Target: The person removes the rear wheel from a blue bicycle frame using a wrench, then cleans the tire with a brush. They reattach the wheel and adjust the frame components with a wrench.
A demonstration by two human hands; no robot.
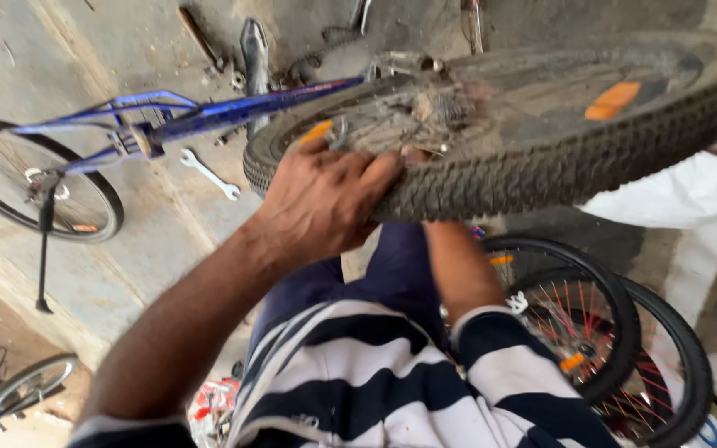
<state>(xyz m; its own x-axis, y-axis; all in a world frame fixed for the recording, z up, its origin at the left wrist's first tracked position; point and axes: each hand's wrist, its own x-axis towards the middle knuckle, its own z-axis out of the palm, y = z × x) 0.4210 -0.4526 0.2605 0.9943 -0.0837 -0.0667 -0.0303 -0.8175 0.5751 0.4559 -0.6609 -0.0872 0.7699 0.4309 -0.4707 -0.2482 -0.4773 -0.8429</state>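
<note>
While the view is tilted, the wheel point(508, 124) sits at 12–2 o'clock: knobby black rubber tyre, dusty spokes, orange reflectors | left hand point(321, 199) grip: fingers curled over the tread, clamped on it | right hand: hidden behind the tyre, grip can't tell | blue frame point(209, 116) and steel spanner point(207, 172) on concrete floor at 10 o'clock.

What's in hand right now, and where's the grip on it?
The left hand grips the bicycle wheel over its tyre's near edge. The right hand is hidden behind the wheel.
</note>
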